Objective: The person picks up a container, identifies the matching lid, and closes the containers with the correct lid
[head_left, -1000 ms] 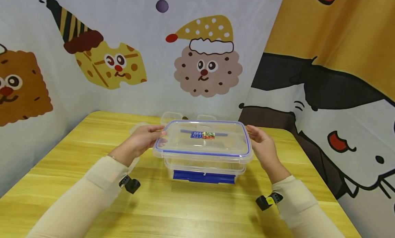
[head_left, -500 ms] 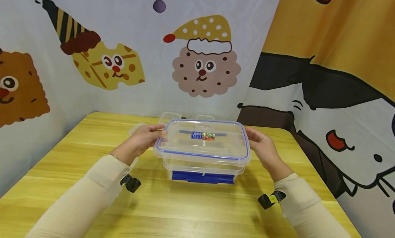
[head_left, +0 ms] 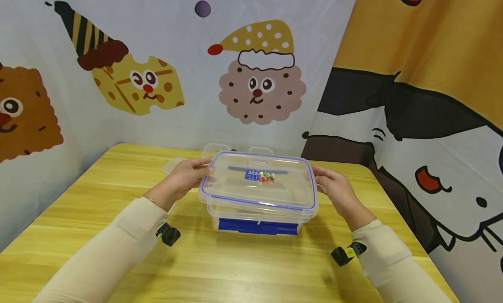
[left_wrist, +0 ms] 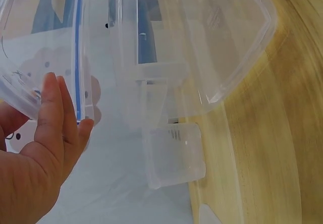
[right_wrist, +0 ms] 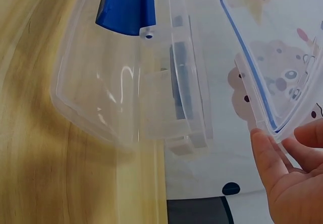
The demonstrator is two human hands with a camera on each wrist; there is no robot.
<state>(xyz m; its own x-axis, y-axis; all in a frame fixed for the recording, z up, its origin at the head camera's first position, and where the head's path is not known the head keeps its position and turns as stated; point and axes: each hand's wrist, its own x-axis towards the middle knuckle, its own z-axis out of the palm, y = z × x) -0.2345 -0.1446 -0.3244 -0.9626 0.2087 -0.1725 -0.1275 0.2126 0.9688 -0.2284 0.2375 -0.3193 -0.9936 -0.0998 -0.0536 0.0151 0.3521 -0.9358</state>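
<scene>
A clear plastic lid [head_left: 259, 191] with a blue seal line and a small printed label hovers over a clear food container [head_left: 212, 212]. Blue clips [head_left: 257, 226] line the container's front. At the lid's left end, my left hand [head_left: 184, 179] pinches the edge between thumb and fingers. My right hand [head_left: 334, 188] grips the opposite end, its fingertips partly hidden behind the lid. Both wrist views show a gap between lid [left_wrist: 45, 47] and container [left_wrist: 227, 37]. In the right wrist view, the right hand [right_wrist: 292, 178] holds a lid corner.
Small clear boxes [head_left: 216, 149] stand behind the container near the table's back edge. A flat translucent piece [head_left: 173, 165] lies beyond the left hand. The wooden table [head_left: 235, 268] meets a cartoon-printed curtain [head_left: 157, 132] at the back.
The lid has come down at its front edge, closer to the container's rim, and now sits slightly askew. Both hands keep hold of it. The container has stayed in place.
</scene>
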